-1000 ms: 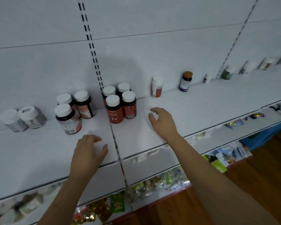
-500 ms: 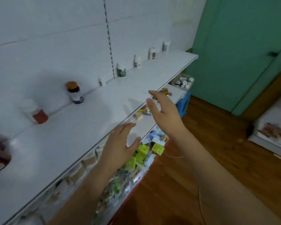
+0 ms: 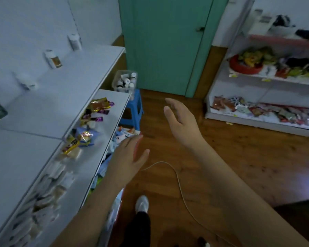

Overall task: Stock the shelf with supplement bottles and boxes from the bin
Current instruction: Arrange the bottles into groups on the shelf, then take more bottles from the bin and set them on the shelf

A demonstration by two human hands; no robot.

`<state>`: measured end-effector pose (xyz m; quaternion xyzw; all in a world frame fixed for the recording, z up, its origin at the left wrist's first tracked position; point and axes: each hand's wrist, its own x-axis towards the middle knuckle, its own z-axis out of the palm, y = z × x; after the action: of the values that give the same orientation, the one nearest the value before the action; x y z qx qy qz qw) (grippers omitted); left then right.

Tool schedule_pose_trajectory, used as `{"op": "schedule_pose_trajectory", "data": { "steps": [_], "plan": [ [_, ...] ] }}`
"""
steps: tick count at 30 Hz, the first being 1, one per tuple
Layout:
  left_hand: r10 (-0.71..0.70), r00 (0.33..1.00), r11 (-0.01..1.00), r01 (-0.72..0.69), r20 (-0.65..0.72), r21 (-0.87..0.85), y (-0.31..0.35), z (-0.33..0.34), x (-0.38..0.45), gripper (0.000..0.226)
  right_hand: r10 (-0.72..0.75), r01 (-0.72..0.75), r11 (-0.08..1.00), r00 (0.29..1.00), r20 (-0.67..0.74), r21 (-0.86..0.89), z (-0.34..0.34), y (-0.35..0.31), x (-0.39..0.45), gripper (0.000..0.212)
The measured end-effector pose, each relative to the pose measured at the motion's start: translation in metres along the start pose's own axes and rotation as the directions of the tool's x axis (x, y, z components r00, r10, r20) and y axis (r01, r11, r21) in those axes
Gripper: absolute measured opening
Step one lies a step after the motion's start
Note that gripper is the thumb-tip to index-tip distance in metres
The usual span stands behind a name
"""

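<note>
Head view looks along the aisle to the clear bin (image 3: 125,81), which sits on a blue stool (image 3: 135,108) at the far end of the white shelf (image 3: 70,82), just in front of the green door (image 3: 166,43). White-capped supplement bottles (image 3: 126,82) fill the bin. On the top shelf, a few blurred bottles (image 3: 52,58) stand well apart along the back wall. The lower shelf level (image 3: 103,122) carries shiny snack wrappers (image 3: 96,108).

Both hands hang in the air over the wooden floor (image 3: 239,148), well short of the bin. The left hand (image 3: 128,157) is empty, fingers straight and slightly spread. The right hand (image 3: 181,122) is also empty, its fingers relaxed and loosely extended toward the bin.

A thin white cable (image 3: 177,175) runs across the floor beneath the arms. A white shoe (image 3: 141,204) shows below. Another shelf unit (image 3: 268,111) with mixed goods stands on the right.
</note>
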<state>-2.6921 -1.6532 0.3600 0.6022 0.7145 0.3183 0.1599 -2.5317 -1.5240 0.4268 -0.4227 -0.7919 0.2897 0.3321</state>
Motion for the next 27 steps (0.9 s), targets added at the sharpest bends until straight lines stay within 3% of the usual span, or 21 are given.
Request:
{"op": "schedule_pose_trajectory", "data": {
  "steps": [4,11,18,27],
  "plan": [
    [0.002,0.999,0.998,0.0,0.041,-0.055,-0.017,0.018,0.092,0.059,0.031,-0.032,0.999,0.999,-0.015,-0.029,0.002,0.032,0.083,0.054],
    [0.034,0.998,0.999,-0.032,0.056,-0.036,-0.031,0.014,0.255,0.065,0.051,-0.051,0.99,0.999,-0.004,-0.134,-0.007,0.058,0.23,0.065],
    [0.066,0.993,0.997,-0.063,0.102,-0.037,-0.036,0.037,0.384,0.07,0.085,-0.089,0.992,0.996,-0.039,-0.092,-0.015,0.115,0.345,0.064],
    [-0.035,0.997,0.999,0.036,0.074,-0.015,-0.059,0.087,0.566,0.061,0.044,-0.044,0.999,0.998,0.04,0.004,-0.013,0.214,0.534,0.055]
  ]
}}
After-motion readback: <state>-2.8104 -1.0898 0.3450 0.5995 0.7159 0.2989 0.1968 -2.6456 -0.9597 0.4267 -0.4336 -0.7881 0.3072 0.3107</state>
